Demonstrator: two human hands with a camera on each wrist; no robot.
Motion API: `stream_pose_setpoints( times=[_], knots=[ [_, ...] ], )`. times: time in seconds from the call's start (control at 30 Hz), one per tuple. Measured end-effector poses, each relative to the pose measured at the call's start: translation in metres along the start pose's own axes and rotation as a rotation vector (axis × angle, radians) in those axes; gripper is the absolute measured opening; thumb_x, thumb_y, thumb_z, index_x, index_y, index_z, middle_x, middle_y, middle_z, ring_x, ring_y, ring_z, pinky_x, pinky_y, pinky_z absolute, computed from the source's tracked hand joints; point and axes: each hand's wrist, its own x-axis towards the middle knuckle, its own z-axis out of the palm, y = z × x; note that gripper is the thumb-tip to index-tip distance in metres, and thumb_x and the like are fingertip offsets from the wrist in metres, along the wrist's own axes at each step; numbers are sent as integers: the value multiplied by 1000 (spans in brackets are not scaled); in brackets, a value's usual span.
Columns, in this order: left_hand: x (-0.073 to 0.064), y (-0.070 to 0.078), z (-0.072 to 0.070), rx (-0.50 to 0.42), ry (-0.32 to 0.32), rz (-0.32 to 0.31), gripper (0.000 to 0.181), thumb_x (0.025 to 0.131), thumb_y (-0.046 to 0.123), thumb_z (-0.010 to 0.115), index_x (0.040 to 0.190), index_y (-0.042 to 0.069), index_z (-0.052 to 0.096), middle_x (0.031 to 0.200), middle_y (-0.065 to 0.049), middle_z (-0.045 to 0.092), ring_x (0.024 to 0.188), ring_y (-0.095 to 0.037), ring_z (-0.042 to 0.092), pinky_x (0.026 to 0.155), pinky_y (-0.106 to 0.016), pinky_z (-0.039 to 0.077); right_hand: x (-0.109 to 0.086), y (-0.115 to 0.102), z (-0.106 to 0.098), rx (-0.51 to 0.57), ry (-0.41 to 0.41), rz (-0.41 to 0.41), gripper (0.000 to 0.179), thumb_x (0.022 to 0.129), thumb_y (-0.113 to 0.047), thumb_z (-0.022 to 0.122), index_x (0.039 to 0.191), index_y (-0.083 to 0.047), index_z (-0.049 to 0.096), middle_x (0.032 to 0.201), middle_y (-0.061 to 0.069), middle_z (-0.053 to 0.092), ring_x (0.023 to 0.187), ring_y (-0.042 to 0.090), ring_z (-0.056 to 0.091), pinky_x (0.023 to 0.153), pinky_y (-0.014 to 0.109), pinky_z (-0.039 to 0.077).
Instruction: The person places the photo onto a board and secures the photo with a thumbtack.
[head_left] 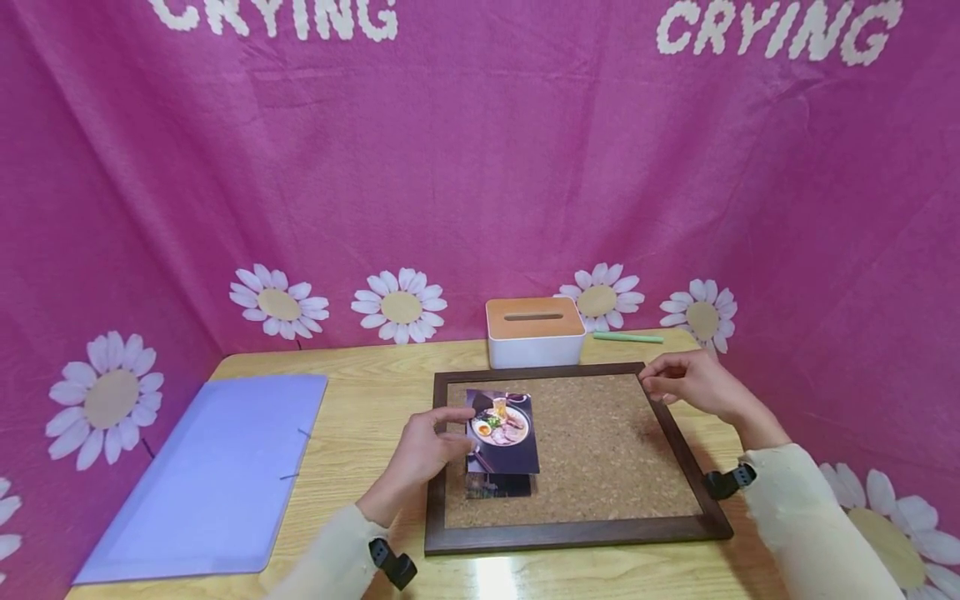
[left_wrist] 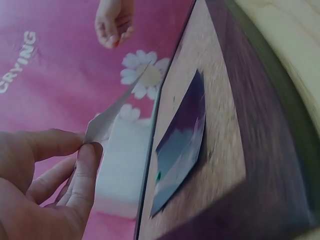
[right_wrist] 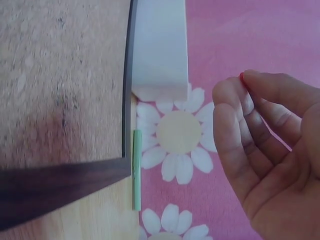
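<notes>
My left hand [head_left: 420,454] pinches the left edge of a photo card [head_left: 517,450] showing a bowl of ramen, between thumb and fingers. In the left wrist view this card [left_wrist: 107,119] is raised above the cork board [head_left: 600,450], its pale back facing the camera. A second, darker photo [left_wrist: 184,142] lies on the cork, partly hidden beneath the first in the head view; a tiny green spot shows near its edge. Above the board's far right corner, my right hand [head_left: 693,383] pinches a small red push pin [right_wrist: 242,77], mostly covered by thumb and fingertip.
A dark wooden frame [head_left: 577,533] borders the cork. Behind it stands a white tissue box [head_left: 536,351] with a wooden lid, beside a green stick-like object [head_left: 628,337]. A translucent bluish folder [head_left: 217,475] lies at the left. Pink cloth [head_left: 480,183] hangs around the table.
</notes>
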Motion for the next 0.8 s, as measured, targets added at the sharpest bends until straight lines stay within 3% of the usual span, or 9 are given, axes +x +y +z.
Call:
stream_pose_setpoints(
  times=[0.23,0.53,0.8],
  knots=[
    [10,10,27,-11,-40,18,44,83,2,76,126,12,69,124,-17,68,88,-17,73,70,-33,58,8,-7,11,8,-11,3,18,95,-15,67,105,0,71,94,14,75,78,16,72,71,31,60],
    [26,17,64,38,-51,-8,39,81,9,81,119,17,74,104,-9,76,86,-15,73,82,-36,57,19,-15,29,9,-31,21,19,94,-14,68,105,1,71,94,16,73,82,22,69,69,28,59],
    [35,18,87,57,-79,31,37,80,7,81,116,14,74,110,-9,74,74,-8,70,74,-24,54,27,-12,39,17,-41,33,14,95,-8,63,104,0,72,94,19,73,81,21,70,73,42,60]
  ],
)
